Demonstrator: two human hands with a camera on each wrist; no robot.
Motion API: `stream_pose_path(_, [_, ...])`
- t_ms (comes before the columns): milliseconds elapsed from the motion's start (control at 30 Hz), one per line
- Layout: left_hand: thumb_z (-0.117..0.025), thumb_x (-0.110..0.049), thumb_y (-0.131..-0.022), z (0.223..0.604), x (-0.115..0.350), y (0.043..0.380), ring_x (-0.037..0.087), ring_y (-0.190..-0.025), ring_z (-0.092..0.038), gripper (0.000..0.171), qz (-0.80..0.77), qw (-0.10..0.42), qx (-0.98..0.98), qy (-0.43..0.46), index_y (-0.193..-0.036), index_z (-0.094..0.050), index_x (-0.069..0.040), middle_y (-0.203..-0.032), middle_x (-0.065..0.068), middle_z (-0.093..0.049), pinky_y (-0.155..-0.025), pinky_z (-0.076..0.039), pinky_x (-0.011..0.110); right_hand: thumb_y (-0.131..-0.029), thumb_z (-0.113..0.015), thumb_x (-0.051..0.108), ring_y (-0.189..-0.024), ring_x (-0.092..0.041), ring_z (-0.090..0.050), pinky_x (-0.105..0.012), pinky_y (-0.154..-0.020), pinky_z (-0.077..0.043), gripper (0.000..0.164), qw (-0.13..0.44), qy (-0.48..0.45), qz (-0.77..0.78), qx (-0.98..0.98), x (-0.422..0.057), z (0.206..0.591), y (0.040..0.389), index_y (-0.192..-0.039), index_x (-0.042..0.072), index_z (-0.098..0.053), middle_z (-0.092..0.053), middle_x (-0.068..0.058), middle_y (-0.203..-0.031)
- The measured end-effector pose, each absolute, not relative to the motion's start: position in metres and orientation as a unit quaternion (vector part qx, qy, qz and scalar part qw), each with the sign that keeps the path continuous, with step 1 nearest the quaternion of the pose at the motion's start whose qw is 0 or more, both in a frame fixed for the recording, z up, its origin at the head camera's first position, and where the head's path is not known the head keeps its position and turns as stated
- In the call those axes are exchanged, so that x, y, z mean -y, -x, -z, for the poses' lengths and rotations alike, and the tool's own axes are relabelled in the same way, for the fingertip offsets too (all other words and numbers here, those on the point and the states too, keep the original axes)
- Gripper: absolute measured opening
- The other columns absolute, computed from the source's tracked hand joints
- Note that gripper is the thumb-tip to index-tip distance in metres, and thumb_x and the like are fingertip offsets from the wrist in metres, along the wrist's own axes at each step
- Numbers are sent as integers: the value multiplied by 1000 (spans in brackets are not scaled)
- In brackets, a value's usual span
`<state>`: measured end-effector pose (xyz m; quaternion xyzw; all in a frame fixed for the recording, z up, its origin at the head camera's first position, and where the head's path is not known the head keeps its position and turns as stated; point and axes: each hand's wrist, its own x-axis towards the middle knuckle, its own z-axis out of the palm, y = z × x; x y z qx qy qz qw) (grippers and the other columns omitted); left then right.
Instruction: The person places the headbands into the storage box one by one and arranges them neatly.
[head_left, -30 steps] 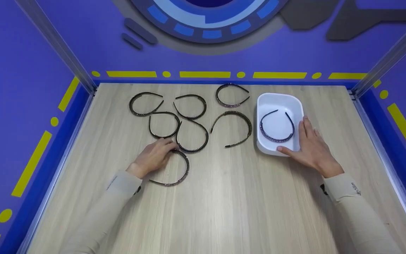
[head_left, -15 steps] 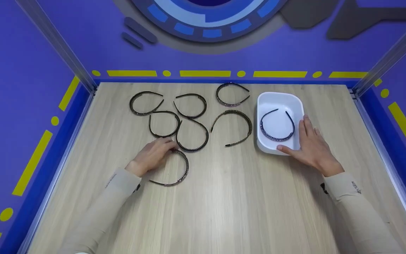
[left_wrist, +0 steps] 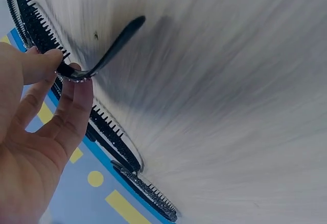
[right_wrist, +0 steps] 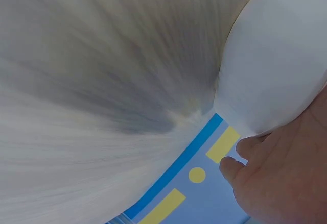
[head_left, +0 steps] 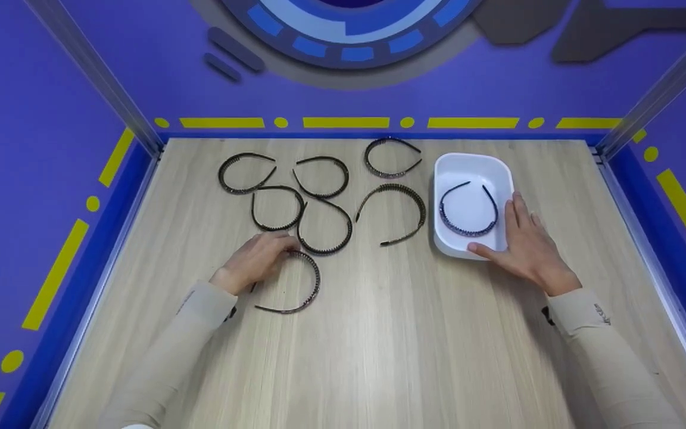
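Note:
My left hand (head_left: 259, 262) pinches a black toothed headband (head_left: 313, 285) between thumb and fingers, at the near end of the group. In the left wrist view one dark end of this headband (left_wrist: 120, 40) points away from my fingertips; glittery stones show along its outside, and my left hand (left_wrist: 56, 101) covers part of the band. To the right, my right hand (head_left: 530, 250) lies along a white plastic tub (head_left: 445, 247), fingers straight against its right side and thumb at the near rim. Inside the tub lies one dark jewelled headband (head_left: 468, 232). The right wrist view shows the tub's wall (right_wrist: 276, 50) beside my right hand (right_wrist: 286, 168).
Several dark headbands lie beyond my left hand, some touching, including one with a looped outline (head_left: 325, 253). A brownish headband (head_left: 420, 208) and a jewelled one (head_left: 392, 175) lie left of the tub. Blue-purple walls (head_left: 343, 101) enclose the wooden table (head_left: 390, 345).
My left hand has shifted slightly, and a dark end of its headband now shows below the hand. The right hand and tub have stayed in place; the view has tilted slightly.

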<state>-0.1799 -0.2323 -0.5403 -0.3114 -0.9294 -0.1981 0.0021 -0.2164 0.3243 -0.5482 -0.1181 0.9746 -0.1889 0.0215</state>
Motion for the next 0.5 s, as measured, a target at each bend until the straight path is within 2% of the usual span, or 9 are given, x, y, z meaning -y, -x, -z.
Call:
stream_pose_path(300, [-64,14,-94,536,234,182,31,-109,-75,30,227,-17,924,307,-113,-76,-6,-113,9,-79,-100,-60,46,-88,-70,75,-161,-56,-9,-72,-128,-12,134,24,117,193,-974,-325,548,216,-167,-7,-1,7,-30,-176])
stream_pose_path(500, [-64,12,-94,530,234,183,31,-109,-75,29,253,-42,920,296,-115,-76,-4,-114,11,-79,-98,-61,47,-87,-71,75,-159,-58,-13,-73,-128,-14,133,18,117,191,-974,-324,548,217,-167,-9,-4,3,-32,-175])
